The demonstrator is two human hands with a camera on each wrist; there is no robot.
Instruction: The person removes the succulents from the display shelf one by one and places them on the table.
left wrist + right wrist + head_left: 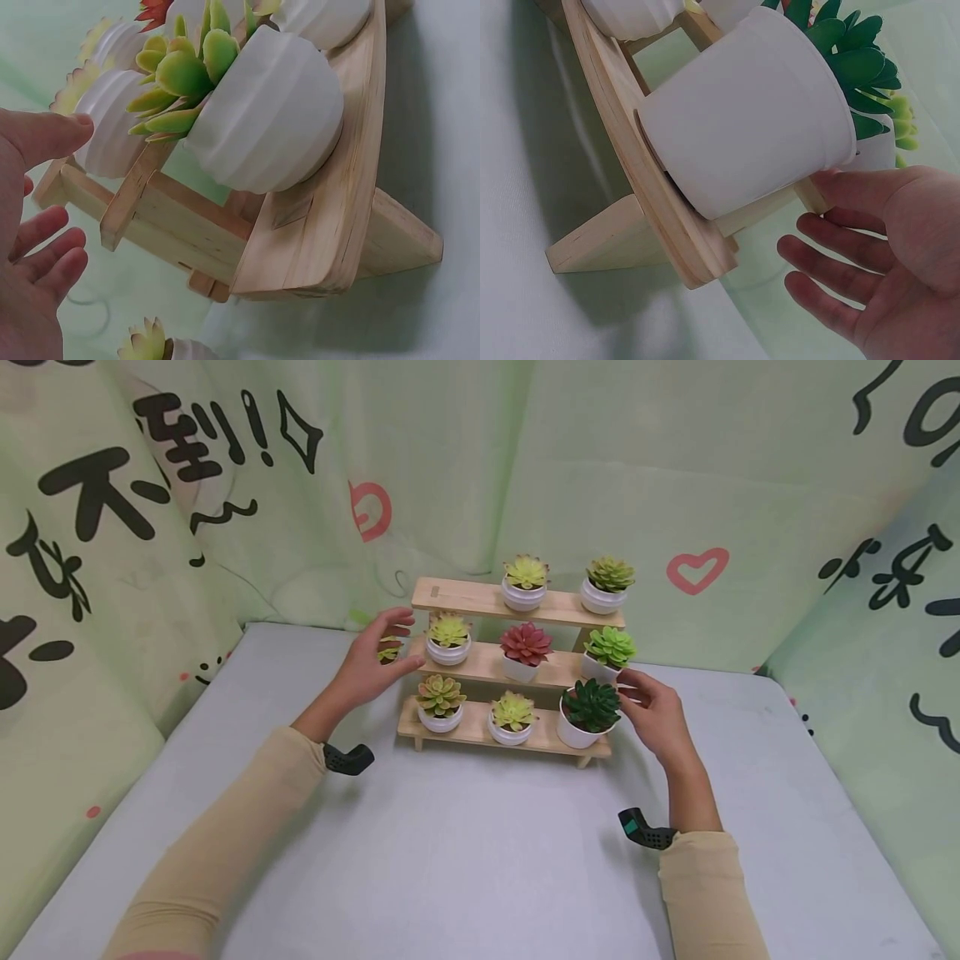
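My sleeves (708,889) are matt, stretchy-looking cloth. The tiered plant stand (483,662) is smooth, matt, visibly grained wood; the flowerpot (742,112) at its bottom right corner looks like smooth matt plastic, its succulent (859,64) faintly glossy.

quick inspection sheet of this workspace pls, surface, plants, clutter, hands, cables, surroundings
Surface: pale table
Job's things: three-tier wooden stand bearing eight potted succulents; another succulent past its left end, base not visible
Clutter: nothing seen
Grippers: left hand open beside the stand's left end; right hand open at its right end, contact unclear
Cables: nothing seen
Surroundings: light green curtain with black lettering and pink shapes
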